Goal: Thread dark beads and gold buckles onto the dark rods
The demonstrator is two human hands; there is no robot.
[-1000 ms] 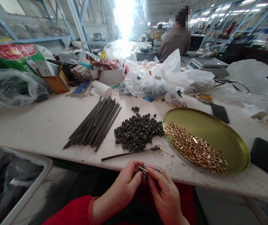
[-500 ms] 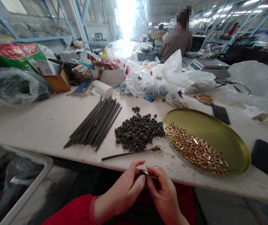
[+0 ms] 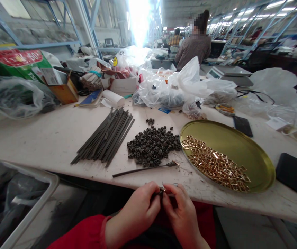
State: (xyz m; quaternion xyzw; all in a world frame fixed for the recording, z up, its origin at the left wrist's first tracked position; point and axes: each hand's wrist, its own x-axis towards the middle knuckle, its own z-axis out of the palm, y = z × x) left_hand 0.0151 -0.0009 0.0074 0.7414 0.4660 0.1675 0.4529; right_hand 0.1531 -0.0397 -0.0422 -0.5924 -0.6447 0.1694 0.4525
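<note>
My left hand [image 3: 140, 204] and my right hand [image 3: 181, 207] meet in front of the table edge, fingertips pinched close together. Between them shows a small dark strap end [image 3: 160, 193] with a gold-coloured metal buckle [image 3: 162, 189]; most of it is hidden by the fingers. Just beyond my hands lies a single dark strap [image 3: 138, 171] with a loop and gold buckle at its right end. Behind it is a heap of small dark loops [image 3: 153, 145]. A bundle of dark strips [image 3: 107, 136] lies to the left.
On the right, a gold-coloured oval tray [image 3: 257, 159] holds many gold buckles [image 3: 218, 166]. Beside it are a black pad [image 3: 296, 174] and a phone [image 3: 242, 126]. Plastic bags [image 3: 161, 91] line the back. A white bin [image 3: 42, 193] stands lower left; a person [image 3: 194, 50] is farther off.
The left forefinger, raised before, has curled down over the small piece. The right hand has barely moved. The view has shifted slightly.
</note>
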